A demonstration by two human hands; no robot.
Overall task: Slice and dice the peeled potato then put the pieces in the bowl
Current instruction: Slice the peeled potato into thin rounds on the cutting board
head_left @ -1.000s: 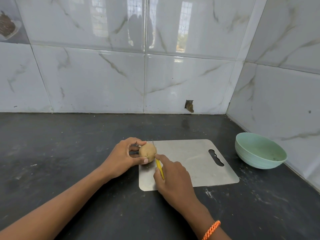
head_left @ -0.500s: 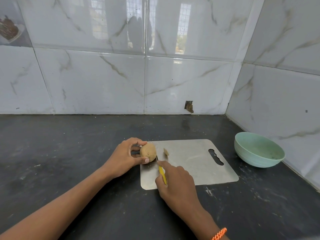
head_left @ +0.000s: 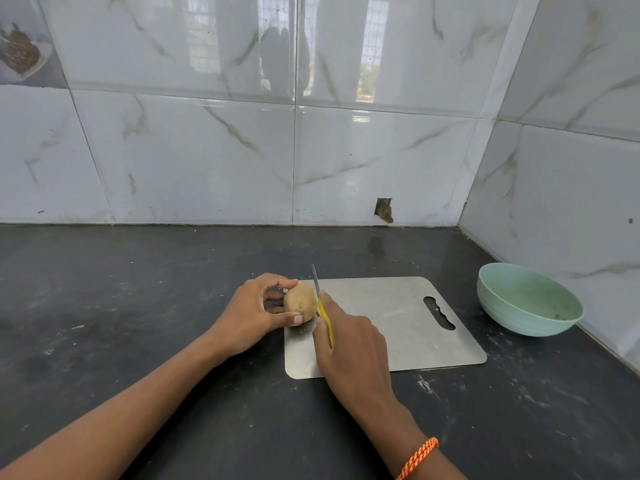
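**Potato held at the board's left edge, knife blade against it**

Forearms reach in from the bottom of the view across a dark, scuffed countertop (head_left: pixel 121 306). Furthest left, the left hand (head_left: pixel 256 311) curls around the potato (head_left: pixel 300 302): the thumb lies under its near side and the fingers arch over the top and back, so the potato is pinched between them. The potato is pale tan with a few small dark specks, and it sits at the far-left corner of the cutting board (head_left: pixel 391 327), partly over the board's left edge.

Just to the right of the potato, the knife (head_left: pixel 320 299) stands on edge with its thin blade pointing away from the camera, pressed along the potato's right side; the tip shows above the potato. The right hand (head_left: pixel 353 348) wraps the yellow handle, with the index finger stretched forward along it. An orange braided wristband (head_left: pixel 417 457) circles the right wrist near the bottom edge.

The board is a thin, pale grey sheet with rounded corners and a dark handle slot near its right end. No potato piece can be made out on its surface.

Well to the right, near the side wall, stands 1 mint-green bowl (head_left: pixel 530 299); its inside looks bare apart from a faint speck.

White marble-patterned tiles (head_left: pixel 207 161) cover both walls. No brand, label or writing can be read anywhere.
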